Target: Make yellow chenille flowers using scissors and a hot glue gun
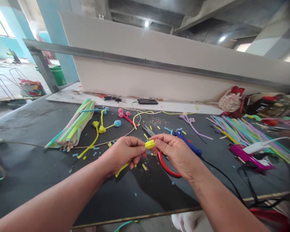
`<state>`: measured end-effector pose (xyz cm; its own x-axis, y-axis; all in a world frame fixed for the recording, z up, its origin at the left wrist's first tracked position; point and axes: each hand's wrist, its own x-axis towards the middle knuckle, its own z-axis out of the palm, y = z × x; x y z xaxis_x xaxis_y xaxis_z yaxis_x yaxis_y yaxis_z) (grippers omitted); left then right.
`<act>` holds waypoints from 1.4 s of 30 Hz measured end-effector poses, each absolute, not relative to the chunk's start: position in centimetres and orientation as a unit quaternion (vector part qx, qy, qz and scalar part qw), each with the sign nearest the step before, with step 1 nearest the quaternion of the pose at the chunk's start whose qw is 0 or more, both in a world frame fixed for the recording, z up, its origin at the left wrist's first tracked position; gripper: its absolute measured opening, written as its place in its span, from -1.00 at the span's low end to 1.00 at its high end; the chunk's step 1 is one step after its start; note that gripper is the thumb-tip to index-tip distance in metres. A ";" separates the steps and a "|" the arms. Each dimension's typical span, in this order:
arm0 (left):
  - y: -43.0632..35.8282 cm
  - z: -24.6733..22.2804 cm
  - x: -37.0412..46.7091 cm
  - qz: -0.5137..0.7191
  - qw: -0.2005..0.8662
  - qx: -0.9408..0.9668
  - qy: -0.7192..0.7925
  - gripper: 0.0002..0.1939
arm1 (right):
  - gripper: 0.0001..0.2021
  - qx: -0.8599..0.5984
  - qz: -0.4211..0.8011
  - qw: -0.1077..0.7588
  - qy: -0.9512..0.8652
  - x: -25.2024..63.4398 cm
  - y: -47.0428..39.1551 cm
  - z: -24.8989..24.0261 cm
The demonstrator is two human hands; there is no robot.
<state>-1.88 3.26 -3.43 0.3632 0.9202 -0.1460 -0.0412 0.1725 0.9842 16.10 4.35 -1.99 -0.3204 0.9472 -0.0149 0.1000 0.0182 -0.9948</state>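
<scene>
Between both hands, above the dark table, is a yellow pipe-cleaner flower point(149, 144) with a bunched head. My left hand point(127, 151) is closed, pinching it from the left, and a yellow stem point(122, 169) trails below that hand. From the right, my right hand point(175, 149) pinches the bunched head between thumb and fingers. Scissors with red handles point(168, 167) lie under and beside my right hand, blades pointing away. A blue glue gun point(189, 145) rests just beyond it. Yellow pipe-cleaner pieces point(96, 129) with knotted heads lie to the left.
A bundle of pastel pipe cleaners point(74, 124) lies at left, another bundle point(246, 129) at right. Pink point(127, 116) and purple flower pieces point(190, 124) lie farther back. A magenta device point(251, 158) with cables sits at right. Small clippings are scattered about; a white panel point(145, 74) stands behind.
</scene>
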 end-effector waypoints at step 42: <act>4.6 -3.8 -3.3 0.466 0.685 0.389 0.403 -0.86 | -0.71 -0.753 0.049 0.159 -0.636 27.7 10.7 -4.6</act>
<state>-3.29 4.58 -3.83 0.2407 0.9517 -0.1908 -0.3243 0.2641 0.9083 27.74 10.75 -4.64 0.1851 0.9742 0.1289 0.9434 -0.1394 -0.3008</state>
